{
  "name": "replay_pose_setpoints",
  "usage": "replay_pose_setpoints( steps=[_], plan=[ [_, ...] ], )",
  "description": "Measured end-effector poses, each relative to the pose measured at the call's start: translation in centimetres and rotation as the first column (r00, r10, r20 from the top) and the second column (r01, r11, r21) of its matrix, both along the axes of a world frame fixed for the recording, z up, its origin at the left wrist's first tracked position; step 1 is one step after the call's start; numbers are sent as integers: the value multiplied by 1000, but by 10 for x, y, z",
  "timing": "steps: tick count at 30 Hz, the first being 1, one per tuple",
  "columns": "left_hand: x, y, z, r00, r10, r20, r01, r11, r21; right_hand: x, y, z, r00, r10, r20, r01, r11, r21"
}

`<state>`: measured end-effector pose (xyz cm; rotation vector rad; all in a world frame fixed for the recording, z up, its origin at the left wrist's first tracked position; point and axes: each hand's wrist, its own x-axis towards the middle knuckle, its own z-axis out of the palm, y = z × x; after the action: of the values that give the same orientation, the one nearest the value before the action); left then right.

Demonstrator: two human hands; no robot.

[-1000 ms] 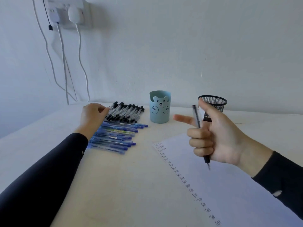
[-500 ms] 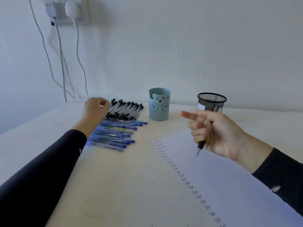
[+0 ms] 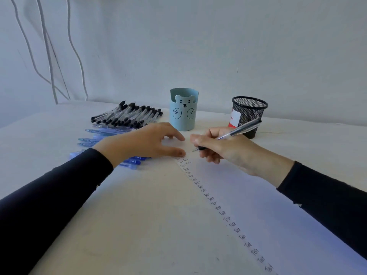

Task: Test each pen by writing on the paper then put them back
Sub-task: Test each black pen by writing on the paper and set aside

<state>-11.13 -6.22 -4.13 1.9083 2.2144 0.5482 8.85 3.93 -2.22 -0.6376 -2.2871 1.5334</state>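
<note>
The right hand (image 3: 222,149) is gripping a pen (image 3: 238,131) over the paper (image 3: 258,205); the left hand (image 3: 143,143) is lying spread, holding nothing; what the bear cup (image 3: 183,114) and mesh cup (image 3: 249,114) are holding cannot be told.

mesh cup (image 3: 250,112): black wire | paper (image 3: 258,205): matt | pen (image 3: 238,131): clear plastic

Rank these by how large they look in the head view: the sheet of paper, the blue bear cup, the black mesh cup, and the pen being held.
1. Sheet of paper, largest by far.
2. Blue bear cup.
3. Black mesh cup, nearly alike, partly hidden.
4. Pen in the right hand, thinnest.
</note>
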Motion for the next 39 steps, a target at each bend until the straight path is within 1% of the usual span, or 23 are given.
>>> replay_pose_setpoints(
  steps=[2,7,9,13,17,25,28,31,34,39],
  plan=[
    [1,0,2,1000,-1,-2,1,1000,-13,-9,0,-7,999,-38,-13,39,994,105],
    [0,4,3,1000,17,0,-17,999,-42,-25,-1,-25,991,-99,-86,116,969,218],
    [0,3,4,1000,24,5,-24,998,-61,-26,-2,-29,989,-94,-110,119,960,253],
    [0,3,5,1000,11,-24,-13,997,-76,-26,-5,-31,992,-57,-113,80,974,213],
    [3,1,7,999,8,-31,-11,996,-91,-26,-5,-30,991,-81,-108,102,973,209],
    [-3,-6,22,998,53,32,-44,967,-252,-27,-5,-30,987,-125,-105,144,969,200],
    [-4,-8,28,999,44,2,-41,949,-313,-27,-4,-31,982,-149,-116,171,962,213],
    [-3,-10,30,998,41,-37,-51,933,-356,-27,-3,-30,984,-151,-95,166,970,179],
    [-1,-10,31,997,36,-70,-59,927,-370,-26,-3,-28,990,-126,-58,133,982,131],
    [-2,-10,31,997,33,-72,-57,926,-374,-27,-4,-29,992,-107,-70,116,983,141]
  ],
)
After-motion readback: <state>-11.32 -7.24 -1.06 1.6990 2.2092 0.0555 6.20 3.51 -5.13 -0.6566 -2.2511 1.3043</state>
